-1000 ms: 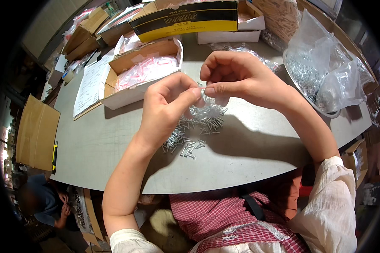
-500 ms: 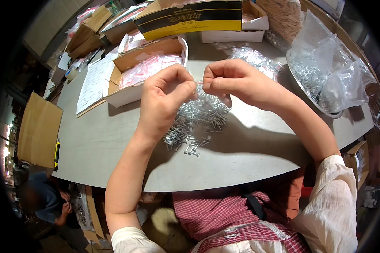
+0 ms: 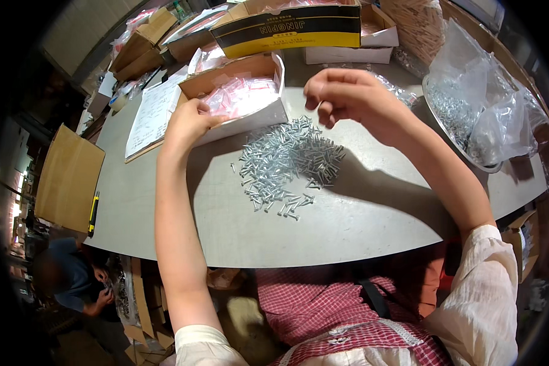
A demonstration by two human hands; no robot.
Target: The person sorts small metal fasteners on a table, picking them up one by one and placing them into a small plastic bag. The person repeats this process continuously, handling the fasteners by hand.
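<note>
My left hand [image 3: 192,122] is at the near-left wall of a white cardboard box [image 3: 259,119]. Its thumb and fingers are apart at the edge of the small clear zip bags [image 3: 241,97] with red strips inside; the fingertips are partly hidden. My right hand [image 3: 351,97] hovers over the table to the right of that box. Its fingers are loosely curled and apart, with nothing visible between them. Below and between the hands lies a loose pile of silver screws [image 3: 280,161], with a few strays along its near edge.
Filled clear bags [image 3: 396,91] lie beyond my right hand. A metal basin [image 3: 430,116] of screws with plastic bags stands at the right. A black-and-yellow box [image 3: 287,30] is at the back, a written sheet [image 3: 152,116] at the left. Another person [image 3: 76,277] sits lower left.
Both hands were together above the screws, pinching a small red-stripped bag. My left hand has moved left to the box of bags; my right hand has risen slightly, the bag gone from its fingers.
</note>
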